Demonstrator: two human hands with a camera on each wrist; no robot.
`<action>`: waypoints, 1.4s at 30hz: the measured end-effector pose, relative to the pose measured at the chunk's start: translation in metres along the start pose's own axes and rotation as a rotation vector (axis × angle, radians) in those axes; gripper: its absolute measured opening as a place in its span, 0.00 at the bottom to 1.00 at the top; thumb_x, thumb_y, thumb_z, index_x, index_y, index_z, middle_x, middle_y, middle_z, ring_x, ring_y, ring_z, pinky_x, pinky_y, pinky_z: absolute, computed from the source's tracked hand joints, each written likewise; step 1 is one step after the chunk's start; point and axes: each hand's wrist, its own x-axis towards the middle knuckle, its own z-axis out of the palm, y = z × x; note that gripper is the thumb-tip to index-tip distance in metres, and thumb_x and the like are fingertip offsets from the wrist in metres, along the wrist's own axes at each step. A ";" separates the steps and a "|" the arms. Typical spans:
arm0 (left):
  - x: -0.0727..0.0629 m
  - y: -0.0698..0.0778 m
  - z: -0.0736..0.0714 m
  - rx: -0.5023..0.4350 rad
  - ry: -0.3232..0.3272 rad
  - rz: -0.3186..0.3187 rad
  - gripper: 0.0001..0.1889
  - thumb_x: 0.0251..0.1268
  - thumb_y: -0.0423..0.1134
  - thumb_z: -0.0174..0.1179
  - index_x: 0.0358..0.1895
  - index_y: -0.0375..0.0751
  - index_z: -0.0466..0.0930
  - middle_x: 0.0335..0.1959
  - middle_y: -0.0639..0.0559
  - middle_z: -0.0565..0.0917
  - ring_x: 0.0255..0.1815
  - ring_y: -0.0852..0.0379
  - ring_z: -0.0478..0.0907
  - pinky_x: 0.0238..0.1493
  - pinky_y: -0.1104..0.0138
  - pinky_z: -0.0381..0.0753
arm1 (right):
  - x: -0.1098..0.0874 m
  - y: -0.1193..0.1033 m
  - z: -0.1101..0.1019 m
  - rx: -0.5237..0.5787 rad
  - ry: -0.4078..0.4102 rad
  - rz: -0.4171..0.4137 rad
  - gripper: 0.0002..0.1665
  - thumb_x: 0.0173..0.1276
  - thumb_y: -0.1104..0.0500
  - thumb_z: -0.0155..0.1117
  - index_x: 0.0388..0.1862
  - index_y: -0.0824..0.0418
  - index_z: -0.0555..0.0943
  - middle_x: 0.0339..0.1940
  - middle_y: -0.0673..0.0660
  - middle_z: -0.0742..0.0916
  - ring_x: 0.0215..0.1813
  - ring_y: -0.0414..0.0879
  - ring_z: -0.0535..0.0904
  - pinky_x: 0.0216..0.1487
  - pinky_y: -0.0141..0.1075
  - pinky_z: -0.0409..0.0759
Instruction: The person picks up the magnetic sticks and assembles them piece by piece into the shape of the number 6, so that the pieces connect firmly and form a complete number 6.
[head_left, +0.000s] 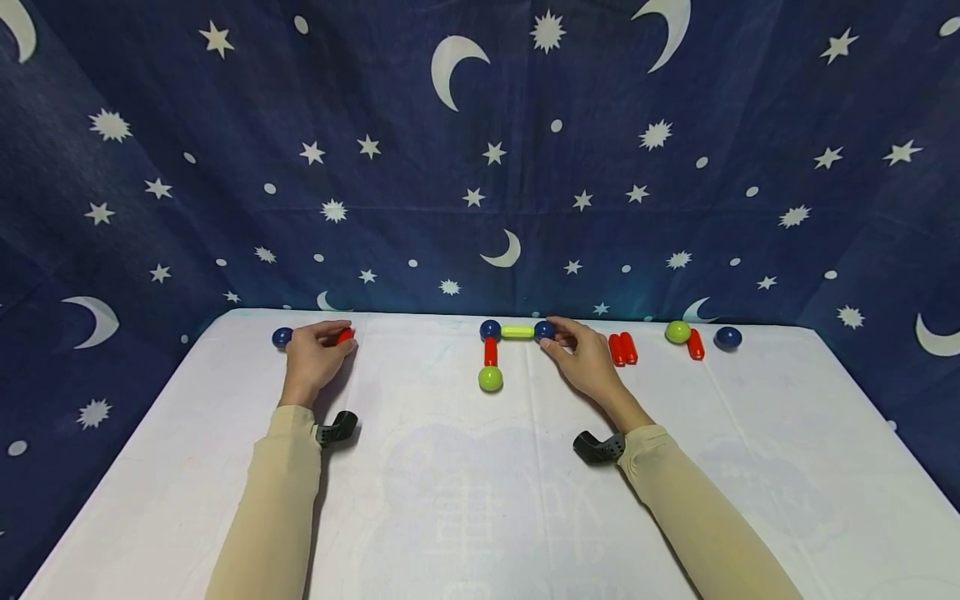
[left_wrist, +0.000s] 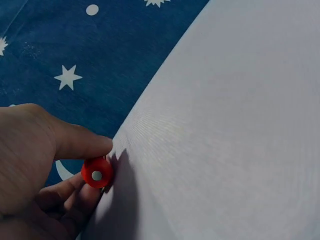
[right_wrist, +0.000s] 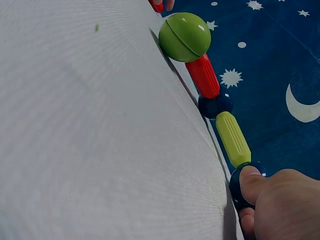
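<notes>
My left hand (head_left: 313, 354) pinches a red magnetic rod (left_wrist: 97, 172) between thumb and fingers, its round end with a silver dot facing the left wrist camera. Just left of that hand lies a blue ball (head_left: 282, 337). With thumb and fingers my right hand (head_left: 588, 362) holds the blue ball (head_left: 544, 331) at the right end of a joined piece. From that ball a yellow-green rod (head_left: 517, 332) runs left to a second blue ball (head_left: 490, 330). A red rod (head_left: 491, 352) leads from there toward me and ends in a green ball (head_left: 491, 378).
Right of my right hand, two red rods (head_left: 622, 349) lie side by side. Farther right are a green ball (head_left: 678, 332), a red rod (head_left: 696, 344) beside it and a blue ball (head_left: 727, 338). A starry blue curtain (head_left: 495, 167) hangs behind the white table (head_left: 465, 500).
</notes>
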 end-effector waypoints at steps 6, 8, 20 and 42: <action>0.001 0.005 0.000 -0.101 -0.029 -0.049 0.18 0.72 0.33 0.61 0.62 0.36 0.82 0.54 0.37 0.85 0.52 0.47 0.82 0.44 0.74 0.78 | 0.000 0.000 0.000 0.004 0.001 0.004 0.27 0.71 0.59 0.69 0.67 0.64 0.78 0.50 0.64 0.86 0.50 0.55 0.82 0.58 0.48 0.80; 0.001 0.009 0.001 -0.172 -0.056 -0.075 0.19 0.73 0.33 0.60 0.64 0.37 0.81 0.57 0.36 0.83 0.53 0.49 0.82 0.42 0.77 0.77 | 0.000 -0.001 0.000 0.007 0.002 0.007 0.27 0.71 0.59 0.69 0.67 0.64 0.78 0.50 0.64 0.86 0.50 0.55 0.82 0.57 0.48 0.80; -0.010 0.047 0.022 -0.358 -0.212 -0.036 0.21 0.70 0.32 0.65 0.64 0.35 0.80 0.57 0.36 0.82 0.51 0.53 0.81 0.55 0.59 0.81 | 0.000 0.000 0.001 0.000 0.013 0.001 0.27 0.71 0.60 0.69 0.67 0.64 0.78 0.51 0.64 0.86 0.50 0.55 0.82 0.58 0.48 0.80; -0.049 0.069 0.077 -0.553 -0.706 0.090 0.20 0.65 0.29 0.67 0.60 0.30 0.82 0.53 0.39 0.85 0.46 0.56 0.85 0.49 0.65 0.83 | 0.002 -0.001 0.002 -0.029 0.041 0.017 0.27 0.71 0.58 0.70 0.66 0.62 0.80 0.48 0.63 0.87 0.47 0.55 0.82 0.56 0.47 0.81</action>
